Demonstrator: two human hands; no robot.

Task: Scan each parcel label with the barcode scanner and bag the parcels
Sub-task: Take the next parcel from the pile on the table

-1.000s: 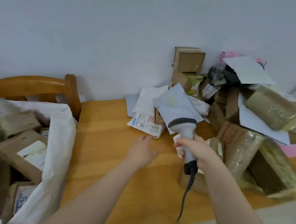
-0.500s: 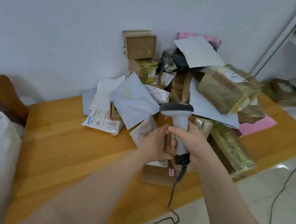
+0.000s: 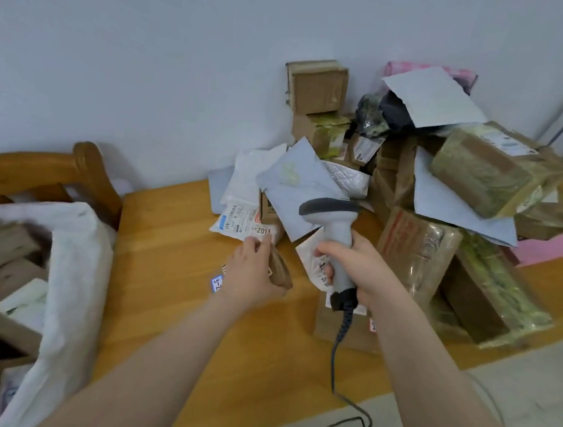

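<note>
Head view, barcode scanner (image 3: pixel 335 232) upright in right hand (image 3: pixel 360 272), nose pointing left

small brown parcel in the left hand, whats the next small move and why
Probably bring the small brown parcel in front of the barcode scanner, label side towards its head. The left hand grips the parcel beside the scanner's handle, while the right hand holds the scanner aimed at the pile beyond, so the parcel lies outside its aim.
</note>
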